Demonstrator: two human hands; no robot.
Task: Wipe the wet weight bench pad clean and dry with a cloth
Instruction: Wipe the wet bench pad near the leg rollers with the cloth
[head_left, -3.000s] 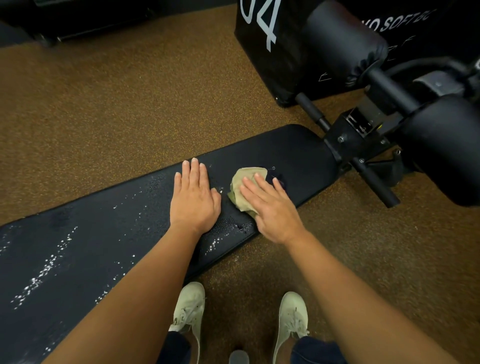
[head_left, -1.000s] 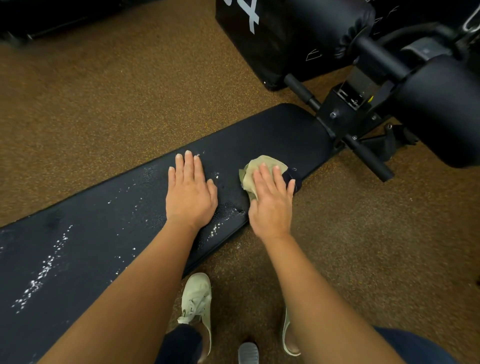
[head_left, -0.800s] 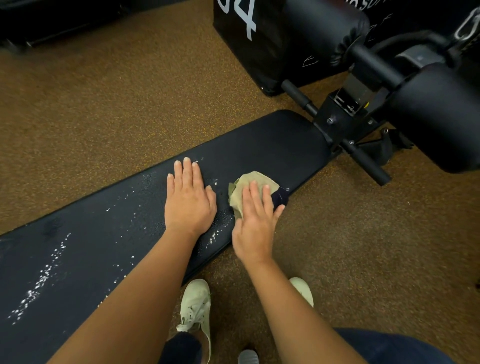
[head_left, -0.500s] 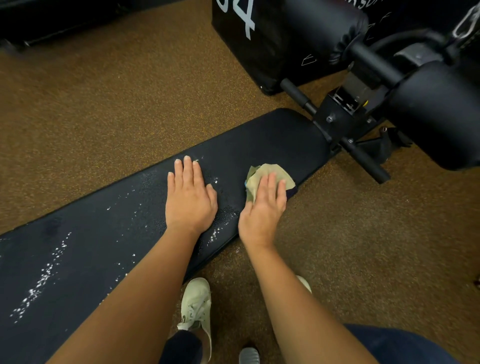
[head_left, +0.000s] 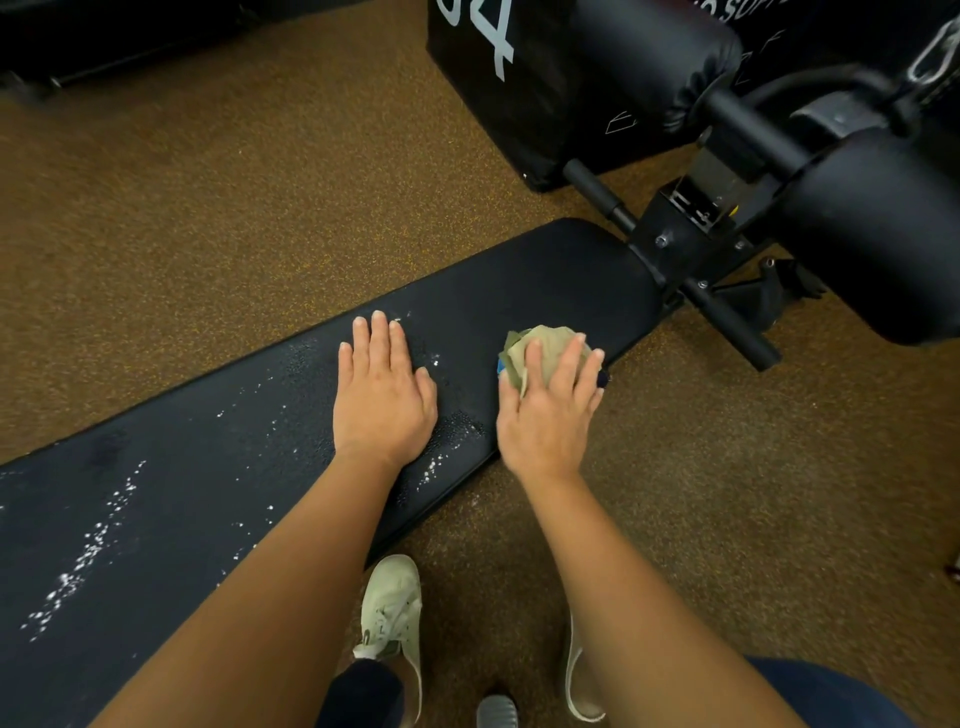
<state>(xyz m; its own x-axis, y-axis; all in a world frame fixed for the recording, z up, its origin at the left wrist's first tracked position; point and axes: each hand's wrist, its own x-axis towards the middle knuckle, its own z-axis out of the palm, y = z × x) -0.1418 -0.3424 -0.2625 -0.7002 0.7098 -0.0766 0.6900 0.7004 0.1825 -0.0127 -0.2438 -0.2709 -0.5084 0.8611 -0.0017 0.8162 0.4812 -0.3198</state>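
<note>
Head view: shifted rightward since a moment ago, pressing the crumpled olive cloth (head_left: 545, 345) under straight fingers of the right hand (head_left: 548, 415) at the near edge of the black, grainy bench pad (head_left: 545, 280). Unmoved: left hand (head_left: 382, 405), flat, holding nothing, among white droplets (head_left: 78, 566).

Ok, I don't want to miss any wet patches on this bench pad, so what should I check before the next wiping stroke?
1. The cloth lies on the bench pad, pressed under the right hand: ok.
2. The left hand is braced flat on the pad: ok.
3. The pad end toward the frame shows no droplets: ok.
4. The pad around the left hand is dry: not ok, droplets lie beside it.
5. The pad's long stretch to the left is dry: not ok, more droplets are scattered along it.
6. The cloth is dry enough to absorb more: cannot tell.
</note>
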